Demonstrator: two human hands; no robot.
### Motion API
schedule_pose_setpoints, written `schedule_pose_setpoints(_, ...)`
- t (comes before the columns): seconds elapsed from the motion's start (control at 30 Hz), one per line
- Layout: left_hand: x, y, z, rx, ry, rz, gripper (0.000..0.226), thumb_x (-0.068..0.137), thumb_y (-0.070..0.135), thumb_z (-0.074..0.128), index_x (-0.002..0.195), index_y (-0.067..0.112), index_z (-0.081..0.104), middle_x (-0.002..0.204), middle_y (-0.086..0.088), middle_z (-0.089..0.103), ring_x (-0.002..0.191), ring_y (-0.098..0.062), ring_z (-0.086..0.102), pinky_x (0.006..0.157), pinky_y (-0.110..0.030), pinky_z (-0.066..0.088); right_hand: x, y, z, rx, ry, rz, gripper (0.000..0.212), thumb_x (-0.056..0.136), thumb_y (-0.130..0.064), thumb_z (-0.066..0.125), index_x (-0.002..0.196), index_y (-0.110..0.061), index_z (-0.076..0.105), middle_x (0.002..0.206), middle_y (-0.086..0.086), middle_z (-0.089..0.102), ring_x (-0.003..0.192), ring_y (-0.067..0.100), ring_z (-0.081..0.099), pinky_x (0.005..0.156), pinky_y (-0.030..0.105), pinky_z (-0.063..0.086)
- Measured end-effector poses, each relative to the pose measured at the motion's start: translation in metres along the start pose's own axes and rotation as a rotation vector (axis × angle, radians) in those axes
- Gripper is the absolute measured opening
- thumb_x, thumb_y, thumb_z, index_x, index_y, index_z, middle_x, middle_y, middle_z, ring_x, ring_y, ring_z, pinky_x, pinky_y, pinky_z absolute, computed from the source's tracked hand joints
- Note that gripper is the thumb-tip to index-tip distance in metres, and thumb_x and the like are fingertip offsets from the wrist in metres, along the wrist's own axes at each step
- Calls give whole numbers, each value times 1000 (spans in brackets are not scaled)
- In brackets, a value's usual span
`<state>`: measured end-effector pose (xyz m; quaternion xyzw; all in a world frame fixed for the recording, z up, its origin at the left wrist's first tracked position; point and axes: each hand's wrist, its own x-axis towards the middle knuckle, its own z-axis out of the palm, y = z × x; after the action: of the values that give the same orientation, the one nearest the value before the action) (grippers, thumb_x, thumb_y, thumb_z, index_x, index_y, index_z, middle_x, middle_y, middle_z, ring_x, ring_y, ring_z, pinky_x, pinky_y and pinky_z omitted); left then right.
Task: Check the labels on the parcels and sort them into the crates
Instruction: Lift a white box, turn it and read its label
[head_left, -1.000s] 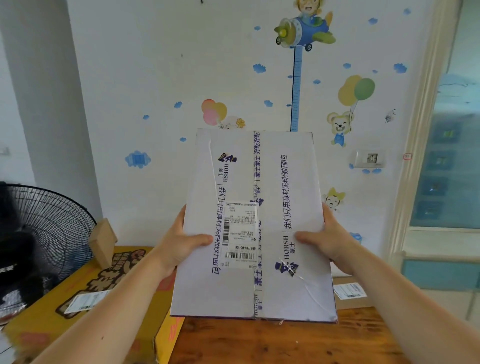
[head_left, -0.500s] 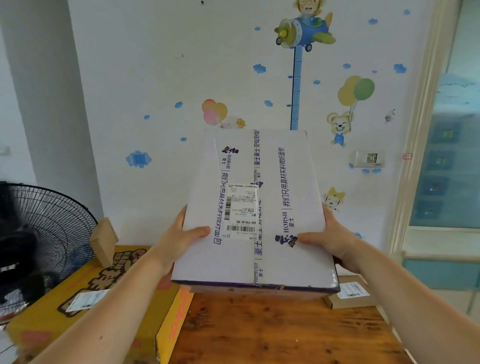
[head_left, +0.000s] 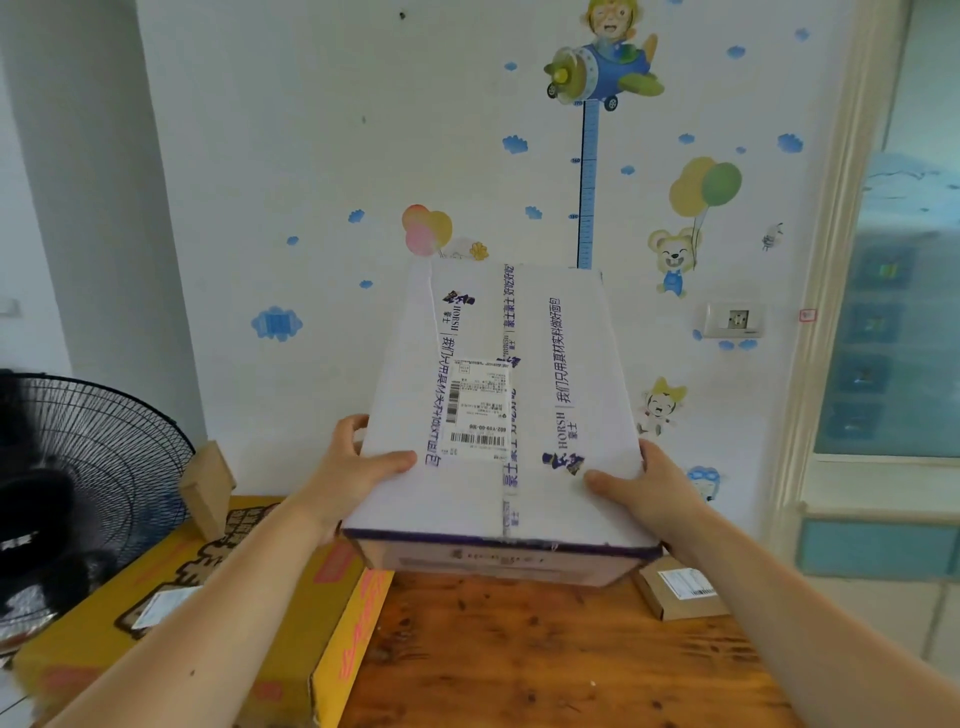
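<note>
I hold a large white parcel (head_left: 571, 364) with purple print up in front of me, above the wooden table (head_left: 519, 660). Its top face tilts toward me and carries a white shipping label (head_left: 478, 410) with barcodes. My left hand (head_left: 353, 473) grips the parcel's left edge, thumb lying on the top face. My right hand (head_left: 649, 483) grips the right edge the same way. The fingers under the box are hidden.
A big yellow box (head_left: 171, 623) with a label lies at the left of the table, a small brown box (head_left: 205, 488) leaning on it. A small flat brown parcel (head_left: 680, 592) with a label lies at the right. A black fan (head_left: 78, 478) stands far left.
The parcel has tipped from nearly upright to flatter and moved away from me toward the wall, so its front side now shows. Both hands kept their grip.
</note>
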<state>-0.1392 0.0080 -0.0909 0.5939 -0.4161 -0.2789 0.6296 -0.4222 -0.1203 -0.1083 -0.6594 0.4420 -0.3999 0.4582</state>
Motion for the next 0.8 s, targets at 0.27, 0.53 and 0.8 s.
schedule_pose_setpoints(0.27, -10, -8, -6, -16, -190, -64, 70, 86, -6, 66, 135, 36, 40, 120, -2, 65, 106, -24, 64, 79, -33, 53, -3, -5, -6, 80, -171, 31, 75, 77, -8, 82, 131, -35, 37, 115, 5, 66, 97, 32, 69, 79, 52, 59)
schedule_pose_setpoints(0.53, -10, -11, 0, -33, -137, 20, 77, 85, -9, 66, 144, 25, 31, 131, 0, 56, 108, -18, 60, 76, -26, 51, -10, 1, 1, 104, -81, -2, 84, 77, -10, 81, 138, -34, 29, 115, 0, 59, 96, 29, 66, 67, 40, 60)
schedule_pose_setpoints(0.8, -4, 6, 0, -199, -96, 21, 27, 97, 7, 50, 121, 18, 54, 108, -3, 72, 97, -19, 66, 78, -32, 47, -6, -12, -10, 361, -61, -80, 53, 85, 0, 69, 129, -23, 49, 114, 5, 69, 97, 29, 69, 77, 42, 57)
